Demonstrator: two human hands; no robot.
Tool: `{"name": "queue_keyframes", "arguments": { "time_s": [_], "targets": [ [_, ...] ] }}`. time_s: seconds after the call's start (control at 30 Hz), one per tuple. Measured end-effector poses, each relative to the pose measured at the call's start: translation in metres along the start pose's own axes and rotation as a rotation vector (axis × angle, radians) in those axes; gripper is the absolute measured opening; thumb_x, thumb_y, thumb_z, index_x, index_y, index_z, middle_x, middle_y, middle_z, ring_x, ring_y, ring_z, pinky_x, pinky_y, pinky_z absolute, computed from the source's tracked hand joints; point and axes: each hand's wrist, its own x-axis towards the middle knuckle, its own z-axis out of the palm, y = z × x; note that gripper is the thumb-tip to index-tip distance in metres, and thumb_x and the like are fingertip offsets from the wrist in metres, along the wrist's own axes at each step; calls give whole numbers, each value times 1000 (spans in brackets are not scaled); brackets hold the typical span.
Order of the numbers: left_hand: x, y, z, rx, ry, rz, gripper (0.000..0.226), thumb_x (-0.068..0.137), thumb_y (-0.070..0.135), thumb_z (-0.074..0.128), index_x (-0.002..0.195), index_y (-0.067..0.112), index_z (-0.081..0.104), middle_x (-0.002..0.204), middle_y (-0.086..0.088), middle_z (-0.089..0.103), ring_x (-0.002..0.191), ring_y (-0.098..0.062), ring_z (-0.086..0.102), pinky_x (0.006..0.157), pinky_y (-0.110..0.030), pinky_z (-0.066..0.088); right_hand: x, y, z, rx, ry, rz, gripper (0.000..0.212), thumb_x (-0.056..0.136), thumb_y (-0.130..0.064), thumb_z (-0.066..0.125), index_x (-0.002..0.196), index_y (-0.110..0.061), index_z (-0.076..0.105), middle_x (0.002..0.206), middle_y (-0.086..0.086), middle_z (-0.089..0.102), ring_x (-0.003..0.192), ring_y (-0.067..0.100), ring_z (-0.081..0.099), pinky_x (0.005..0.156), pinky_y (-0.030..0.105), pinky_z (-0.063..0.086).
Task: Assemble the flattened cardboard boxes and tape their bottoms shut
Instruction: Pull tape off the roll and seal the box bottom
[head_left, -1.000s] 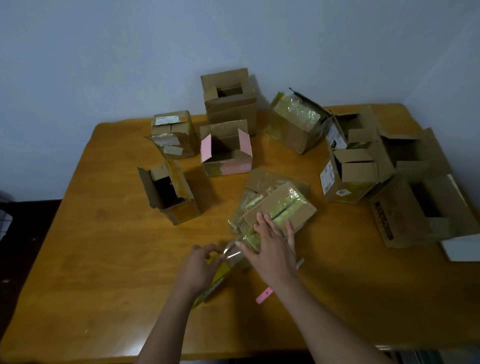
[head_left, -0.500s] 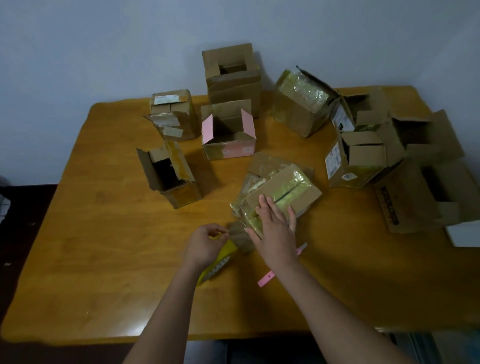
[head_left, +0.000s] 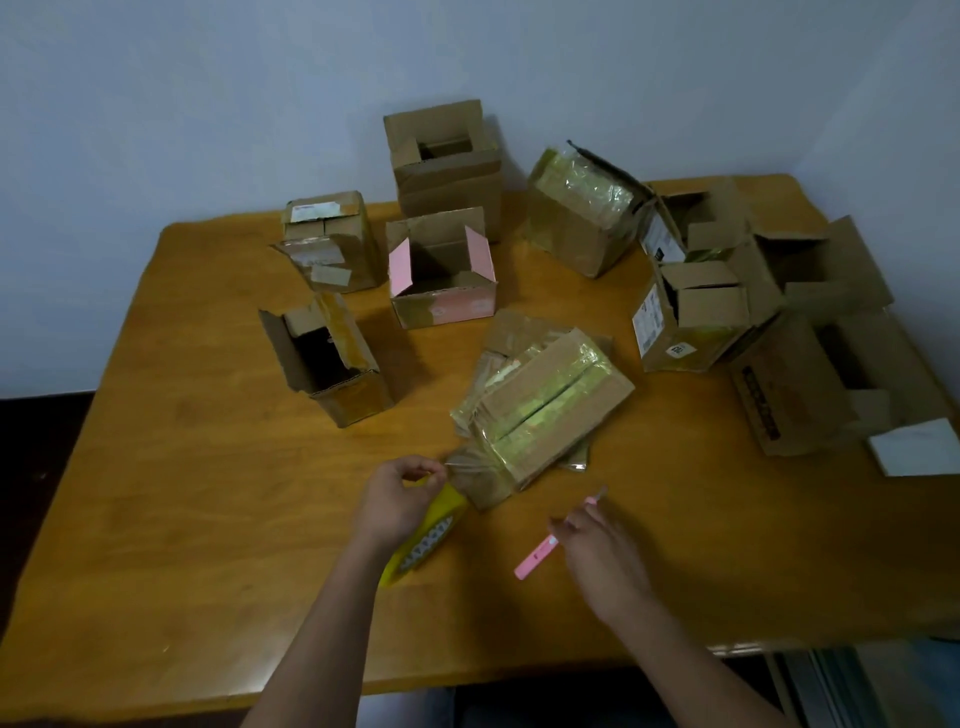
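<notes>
While the left hand (head_left: 397, 499) pinches a clear strip of tape (head_left: 460, 465) pulled from the yellow tape roll (head_left: 421, 540), the right hand (head_left: 597, 551) curls its grip around a pink cutter (head_left: 537, 558). That tape runs up and to the right onto the box being taped (head_left: 545, 410), which lies bottom up on the desk (head_left: 182, 493), its long side slanting away to the right. I think the cutter must reach left to the tape; nothing lies between. Farther back stand a pink-flapped box (head_left: 441, 270), a tall box (head_left: 444, 161) and other open boxes (head_left: 696, 317), well apart.
</notes>
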Motion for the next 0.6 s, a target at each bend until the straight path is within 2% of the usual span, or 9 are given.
{"name": "queue_keyframes", "arguments": {
  "time_s": [0.1,0.17,0.23,0.3,0.37,0.43,0.5,0.6],
  "targets": [
    [0,-2,1,31,17,-1,18,88,27,69,72,36,68,95,7,66,98,-16,61,88,-37,50,7,-10,-4,-139,33,-71,25,84,-5,64,107,-15,70,107,3,65,110,23,57,90,36,46],
    [0,-2,2,59,29,-10,18,88,32,68,71,38,67,98,6,66,99,-16,61,88,-39,51,6,-9,-8,-134,90,-88,20,72,-13,77,90,-19,70,90,-2,66,90,18,62,75,32,49],
    [0,-1,2,76,38,-21,17,88,35,68,71,39,67,100,7,66,98,-16,61,86,-39,51,-3,-11,-16,12,260,-135,26,64,-23,83,78,-22,62,73,-8,60,70,10,58,61,25,46],
    [-1,1,1,97,44,-40,15,88,39,67,73,40,67,100,10,66,96,-14,61,84,-39,52,-16,-19,-23,231,436,-221,23,76,-23,72,80,-22,50,69,-8,53,64,6,49,58,21,42],
    [-1,2,0,104,33,-50,14,88,42,66,74,40,67,100,12,65,94,-13,60,82,-37,52,-24,-29,-33,433,575,-267,13,88,-20,57,85,-20,44,70,-3,52,65,4,45,55,18,43],
    [-1,2,-1,94,8,-53,15,88,43,66,74,39,67,97,13,64,93,-14,60,82,-38,52,-21,-42,-42,574,668,-283,6,95,-21,51,93,-16,51,77,1,57,70,2,49,60,12,45],
    [0,1,-1,90,-11,-41,17,89,42,66,73,37,68,93,14,65,91,-15,61,83,-42,52,-11,-51,-48,657,681,-306,11,95,-17,54,99,-9,60,88,5,63,83,4,55,74,8,45],
    [1,-1,-2,101,-27,-28,18,89,41,66,73,35,69,91,14,65,90,-16,62,83,-42,52,5,-57,-47,676,604,-291,14,88,-16,59,101,-12,62,102,9,67,106,11,60,90,13,48]
  ]
}}
